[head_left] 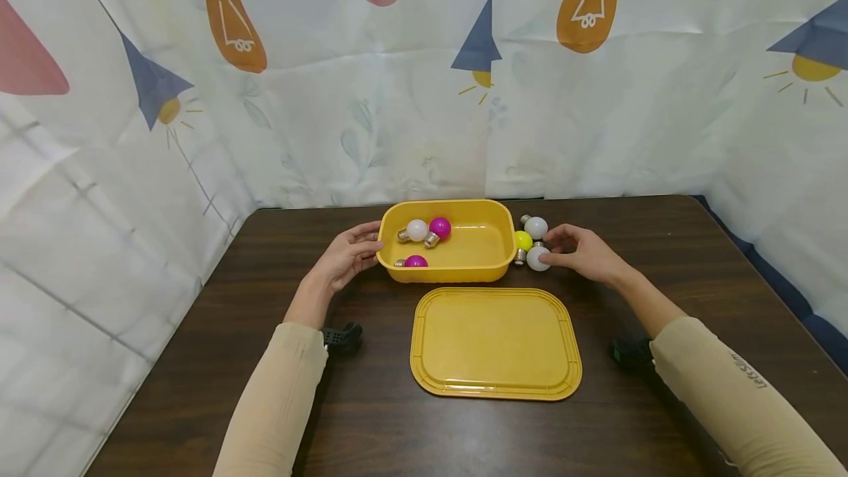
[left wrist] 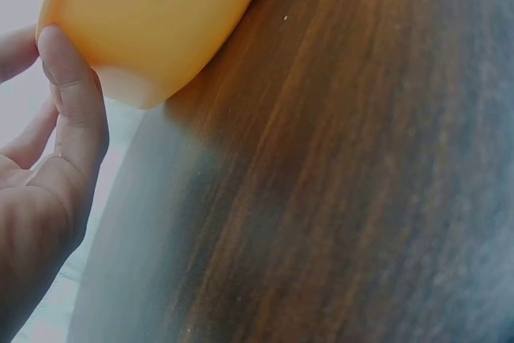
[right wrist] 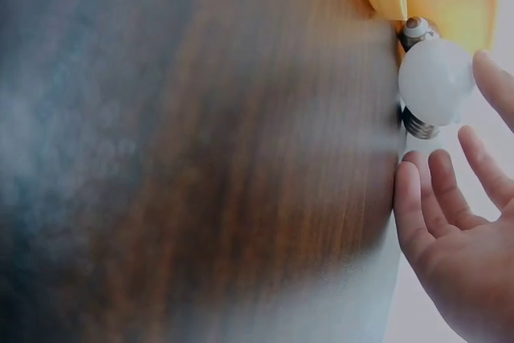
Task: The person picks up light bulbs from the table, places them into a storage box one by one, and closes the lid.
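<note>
My left hand [head_left: 351, 252] rests its thumb and fingertips on the left end of a yellow plastic tub [head_left: 450, 274]; the left wrist view has these fingertips right at the rim. Inside the tub lie a white light bulb [head_left: 417, 230] and two magenta bulbs, one [head_left: 440, 227] beside the white one, the other [head_left: 416, 261] near the front wall. Just right of the tub, a yellow bulb [head_left: 523, 241] and two white bulbs [head_left: 538, 259] lie on the table. Around the white ones my right hand [head_left: 583, 252] is spread, thumb close to the nearer bulb [right wrist: 438, 82].
In front of the tub sits a flat yellow tray [head_left: 497, 344] with a raised rim. The dark wooden table [head_left: 371, 403] ends at a patterned curtain [head_left: 411, 131] behind and at the left. Both wrists wear black bands.
</note>
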Demonstrator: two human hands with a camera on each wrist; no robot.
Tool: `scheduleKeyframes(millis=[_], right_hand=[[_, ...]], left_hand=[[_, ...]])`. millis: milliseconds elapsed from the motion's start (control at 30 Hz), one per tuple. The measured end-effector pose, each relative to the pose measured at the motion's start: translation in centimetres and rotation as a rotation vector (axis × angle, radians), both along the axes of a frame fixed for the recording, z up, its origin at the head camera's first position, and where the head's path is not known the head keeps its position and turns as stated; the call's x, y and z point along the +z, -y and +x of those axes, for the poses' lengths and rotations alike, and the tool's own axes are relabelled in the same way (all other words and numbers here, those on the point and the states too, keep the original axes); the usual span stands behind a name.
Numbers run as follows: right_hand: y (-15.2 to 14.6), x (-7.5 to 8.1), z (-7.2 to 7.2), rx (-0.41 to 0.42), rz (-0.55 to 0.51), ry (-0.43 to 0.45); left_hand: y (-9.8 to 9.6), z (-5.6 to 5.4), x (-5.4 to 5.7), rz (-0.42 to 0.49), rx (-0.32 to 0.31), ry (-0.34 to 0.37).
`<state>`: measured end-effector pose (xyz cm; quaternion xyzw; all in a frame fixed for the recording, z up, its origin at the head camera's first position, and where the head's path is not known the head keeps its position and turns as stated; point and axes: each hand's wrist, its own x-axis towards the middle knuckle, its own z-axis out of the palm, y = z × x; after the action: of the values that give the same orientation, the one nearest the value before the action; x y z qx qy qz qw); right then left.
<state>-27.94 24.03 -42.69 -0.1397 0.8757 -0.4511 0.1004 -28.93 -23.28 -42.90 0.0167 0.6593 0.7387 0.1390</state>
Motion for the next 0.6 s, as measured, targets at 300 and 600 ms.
scheduleKeyframes(millis=[300,600], right_hand=[[0.09,-0.24,-0.23,0.027,0.02,-0.012],[0.25,-0.25,-0.25,0.04,0.052,-0.024]], left_hand=[[0.09,0.06,-0.08,-0.009,0.001,-0.001],[0.02,0.06,-0.12,-0.012,0.003,-0.007]])
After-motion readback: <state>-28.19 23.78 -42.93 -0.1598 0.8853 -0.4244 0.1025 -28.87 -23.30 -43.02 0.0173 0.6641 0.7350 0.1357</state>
